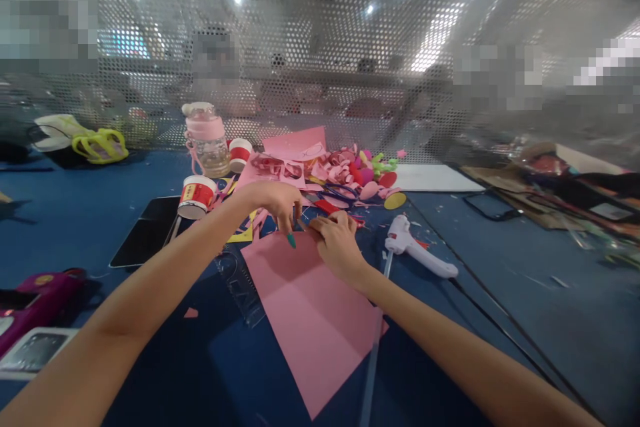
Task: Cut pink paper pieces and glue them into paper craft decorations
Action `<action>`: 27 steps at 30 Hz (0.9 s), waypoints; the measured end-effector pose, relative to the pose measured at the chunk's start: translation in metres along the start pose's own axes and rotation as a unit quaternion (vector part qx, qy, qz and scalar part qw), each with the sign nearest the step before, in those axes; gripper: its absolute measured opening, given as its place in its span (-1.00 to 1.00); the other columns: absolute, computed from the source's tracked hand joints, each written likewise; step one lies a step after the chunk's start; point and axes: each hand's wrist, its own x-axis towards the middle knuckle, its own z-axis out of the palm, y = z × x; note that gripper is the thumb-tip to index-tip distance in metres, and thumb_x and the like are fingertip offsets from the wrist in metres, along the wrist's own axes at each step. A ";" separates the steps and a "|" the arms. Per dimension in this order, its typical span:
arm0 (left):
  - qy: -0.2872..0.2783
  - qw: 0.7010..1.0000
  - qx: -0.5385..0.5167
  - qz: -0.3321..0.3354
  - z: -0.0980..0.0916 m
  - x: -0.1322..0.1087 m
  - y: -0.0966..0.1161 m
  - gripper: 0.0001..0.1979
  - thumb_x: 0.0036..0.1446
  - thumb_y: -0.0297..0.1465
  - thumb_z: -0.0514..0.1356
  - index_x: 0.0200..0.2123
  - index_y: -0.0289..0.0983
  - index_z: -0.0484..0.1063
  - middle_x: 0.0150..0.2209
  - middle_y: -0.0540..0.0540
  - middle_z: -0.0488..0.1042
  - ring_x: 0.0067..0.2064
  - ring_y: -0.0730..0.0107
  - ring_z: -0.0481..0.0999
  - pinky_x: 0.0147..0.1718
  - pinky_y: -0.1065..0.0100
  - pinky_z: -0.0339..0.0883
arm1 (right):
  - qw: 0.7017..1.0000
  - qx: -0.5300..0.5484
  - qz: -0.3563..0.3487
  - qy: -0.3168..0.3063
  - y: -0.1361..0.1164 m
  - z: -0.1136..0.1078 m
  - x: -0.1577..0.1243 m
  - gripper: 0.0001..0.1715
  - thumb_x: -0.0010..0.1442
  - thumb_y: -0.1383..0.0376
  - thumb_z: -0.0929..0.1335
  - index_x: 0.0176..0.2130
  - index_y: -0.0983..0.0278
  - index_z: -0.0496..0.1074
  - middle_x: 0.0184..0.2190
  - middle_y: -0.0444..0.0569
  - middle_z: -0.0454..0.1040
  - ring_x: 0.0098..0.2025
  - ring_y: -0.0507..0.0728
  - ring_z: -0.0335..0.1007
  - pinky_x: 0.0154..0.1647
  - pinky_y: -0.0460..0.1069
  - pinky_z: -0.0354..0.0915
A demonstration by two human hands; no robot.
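Note:
A pink sheet of paper (310, 313) lies on the blue table (525, 320) in front of me. My left hand (273, 203) reaches over its far edge, fingers curled down and pinched, the teal-nailed fingertip touching the paper's top edge. Beside it my right hand (337, 243) rests on the sheet's far corner with its fingers closed, meeting the left fingertips. What they pinch between them is too small to make out. A clear plastic ruler (240, 283) lies under the sheet's left edge.
A white glue gun (417, 253) with its cord lies right of my hands. Behind are pink paper scraps and cut shapes (345, 170), scissors (335, 195), two red paper cups (197, 197), a pink-lidded bottle (206, 140), a dark tablet (147, 230) and a perforated metal screen (320, 47).

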 end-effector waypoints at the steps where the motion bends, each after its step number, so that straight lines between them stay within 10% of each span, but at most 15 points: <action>1: -0.013 0.999 0.024 -0.024 -0.005 -0.007 0.003 -0.58 -0.32 -0.36 0.31 -0.26 -0.33 0.47 -0.29 -0.11 0.55 -0.32 0.31 0.48 -0.34 0.39 0.29 | 1.000 0.002 -0.010 -0.009 -0.001 0.000 -0.001 -0.73 0.24 0.31 0.20 -0.39 0.23 0.43 -0.35 -0.08 0.50 -0.20 0.15 0.12 -0.19 0.06 -0.09; 8: 0.127 0.964 0.197 -0.124 -0.002 -0.047 0.041 -0.59 -0.18 -0.32 0.28 -0.20 -0.38 0.41 -0.22 -0.20 0.49 -0.22 0.16 0.46 -0.27 0.31 0.26 | 0.999 0.000 -0.039 -0.030 -0.010 -0.005 -0.012 -0.67 0.27 0.27 0.17 -0.45 0.26 0.37 -0.37 -0.08 0.48 -0.23 0.14 0.16 -0.21 0.03 0.01; 18: 0.288 0.901 0.297 -0.128 0.163 -0.061 0.044 -0.35 0.09 -0.20 0.10 0.11 -0.59 0.16 0.14 -0.52 0.16 0.17 -0.05 0.19 0.08 0.11 0.15 | 0.989 0.058 -0.059 0.125 -0.007 -0.005 -0.023 -0.58 0.22 0.37 0.10 0.03 0.49 0.22 -0.05 0.23 0.35 0.01 0.21 0.22 0.03 0.09 0.16; 27: 0.327 0.872 0.332 -0.151 0.190 -0.055 0.032 -0.39 0.10 -0.23 0.04 0.07 -0.64 0.22 0.09 -0.54 0.21 0.12 -0.14 0.23 0.04 0.02 0.20 | 0.981 0.004 -0.162 -0.110 -0.022 0.000 -0.042 -0.35 0.18 0.35 0.09 0.21 0.59 -0.03 0.22 0.28 0.03 0.27 0.21 -0.13 0.23 0.20 -0.07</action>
